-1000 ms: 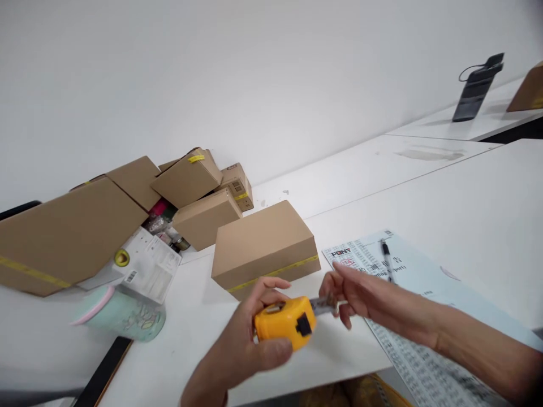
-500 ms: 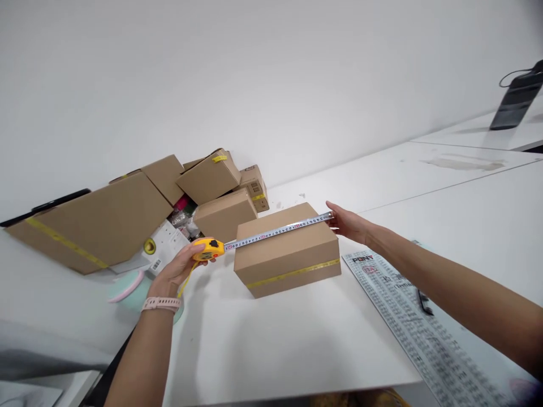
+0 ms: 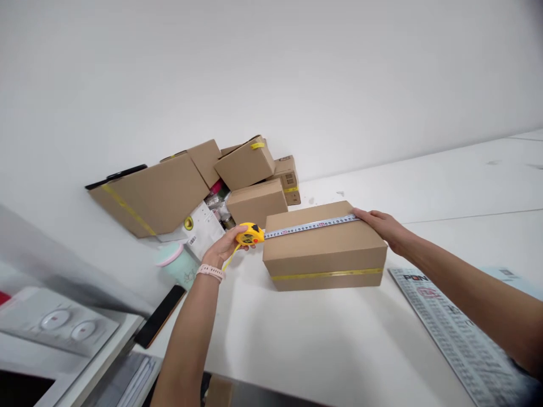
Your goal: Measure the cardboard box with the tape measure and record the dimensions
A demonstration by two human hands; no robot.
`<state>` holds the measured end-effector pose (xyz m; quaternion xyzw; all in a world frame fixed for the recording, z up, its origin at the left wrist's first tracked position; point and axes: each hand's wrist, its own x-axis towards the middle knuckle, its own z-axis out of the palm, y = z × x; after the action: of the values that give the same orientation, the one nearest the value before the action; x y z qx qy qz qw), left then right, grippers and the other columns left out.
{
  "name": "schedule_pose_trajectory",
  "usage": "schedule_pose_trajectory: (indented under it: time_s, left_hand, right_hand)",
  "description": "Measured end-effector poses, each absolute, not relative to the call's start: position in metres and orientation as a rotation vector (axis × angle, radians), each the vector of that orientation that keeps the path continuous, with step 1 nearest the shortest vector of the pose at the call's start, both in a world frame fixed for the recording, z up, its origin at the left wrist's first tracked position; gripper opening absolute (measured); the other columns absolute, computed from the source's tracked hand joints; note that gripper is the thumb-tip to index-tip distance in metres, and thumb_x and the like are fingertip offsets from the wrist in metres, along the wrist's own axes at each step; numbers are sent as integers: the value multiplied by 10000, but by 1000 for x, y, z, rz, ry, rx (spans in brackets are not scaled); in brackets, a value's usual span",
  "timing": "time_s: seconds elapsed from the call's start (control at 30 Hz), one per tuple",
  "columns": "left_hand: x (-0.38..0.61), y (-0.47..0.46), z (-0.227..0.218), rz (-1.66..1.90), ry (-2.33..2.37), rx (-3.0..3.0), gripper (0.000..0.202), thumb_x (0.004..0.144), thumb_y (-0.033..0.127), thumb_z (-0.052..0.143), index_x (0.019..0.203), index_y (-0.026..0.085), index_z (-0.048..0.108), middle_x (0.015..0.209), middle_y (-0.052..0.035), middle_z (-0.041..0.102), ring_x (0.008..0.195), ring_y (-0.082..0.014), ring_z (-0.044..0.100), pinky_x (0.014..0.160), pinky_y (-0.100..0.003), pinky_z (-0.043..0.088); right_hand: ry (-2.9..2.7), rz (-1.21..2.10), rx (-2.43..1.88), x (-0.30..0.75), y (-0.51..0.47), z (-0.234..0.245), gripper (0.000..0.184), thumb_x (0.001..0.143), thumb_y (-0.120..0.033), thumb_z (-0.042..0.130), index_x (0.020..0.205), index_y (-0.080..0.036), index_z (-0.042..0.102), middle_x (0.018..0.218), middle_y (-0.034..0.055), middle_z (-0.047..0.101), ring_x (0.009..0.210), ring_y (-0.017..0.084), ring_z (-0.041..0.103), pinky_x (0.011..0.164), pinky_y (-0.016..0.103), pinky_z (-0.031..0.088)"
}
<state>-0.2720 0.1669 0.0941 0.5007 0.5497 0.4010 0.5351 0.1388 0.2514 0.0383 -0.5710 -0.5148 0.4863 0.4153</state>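
A brown cardboard box with a yellow tape stripe lies on the white table. My left hand is closed on a yellow tape measure case just left of the box's top edge. The white blade runs across the box's lid to its right end. There my right hand presses the blade's tip against the box's top right corner, fingers closed over it.
A heap of cardboard boxes leans against the wall behind, with a white carton and a mint cup with a pink lid in front. A dark phone lies near the table's left edge. A printed sheet lies at the right.
The tape went from being pulled out close to me to lying stretched over the box lid. Both hands reached out to the box's ends. The view has swung left.
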Motion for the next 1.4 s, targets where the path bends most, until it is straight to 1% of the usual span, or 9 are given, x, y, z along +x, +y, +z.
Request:
schedule_pose_trajectory:
  time_s: [0.4,0.63,0.8,0.9,0.97,1.03,1.13,1.23,1.4]
  left_hand:
    - [-272,168,85,1011,1258,1179,380,972,387,640,1286,176,607,1287,-105,632,1075,-256,657,894,-465,579]
    - [-263,153,98,989,1263,1284,351,978,386,631,1254,171,615,1204,-92,658,976,-220,673,825,-422,593]
    - [-240,106,123,988,1184,1364,602,799,333,780,1340,154,588,1112,-126,708,880,-210,674,658,-257,517]
    - [-204,60,117,899,1107,1359,790,698,301,817,1430,225,530,1046,-99,708,830,-223,667,571,-249,518]
    - [-168,31,99,852,1018,1314,862,614,374,866,1411,267,555,1187,-109,657,790,-209,664,557,-278,558]
    - [-126,11,76,838,781,1103,835,533,408,913,1307,242,650,1247,-113,603,744,-180,663,578,-296,582]
    - [-63,5,50,1030,767,903,840,448,470,938,1203,179,713,905,-33,598,653,-137,608,629,-301,586]
    - [-21,20,49,1238,815,802,747,437,527,934,1065,168,744,1029,-64,603,647,-118,574,577,-297,588]
    - [-2,45,54,1278,825,718,712,511,532,901,1097,162,740,1065,-70,608,660,-135,596,646,-335,596]
  right_hand:
    - [-1409,1134,-1512,142,255,36,459,804,-701,630,827,-243,631,1025,148,751,889,323,693,673,406,523]
    - [-1553,877,-1666,142,258,58,375,823,-552,677,637,-247,561,781,131,693,819,352,645,707,455,449]
    - [-1570,775,-1582,145,258,84,349,927,-524,541,736,-234,579,843,113,709,809,284,634,711,407,447]
    - [-1608,725,-1392,143,259,102,403,960,-580,455,809,-228,580,925,98,708,827,236,621,694,348,454]
    - [-1727,701,-1283,135,262,111,443,945,-630,451,807,-229,580,890,78,690,815,229,605,688,335,453]
    - [-1901,708,-1246,122,267,115,468,938,-657,439,804,-233,584,873,59,684,821,230,603,708,330,458]
    - [-2079,727,-1272,98,281,112,457,943,-630,448,771,-228,578,870,67,698,836,243,620,748,336,470]
    - [-2133,676,-1331,81,302,102,433,919,-579,515,689,-216,569,878,117,707,869,282,634,808,374,466]
    - [-2158,623,-1359,72,326,88,403,872,-540,556,641,-211,589,857,151,714,865,307,652,798,400,466]
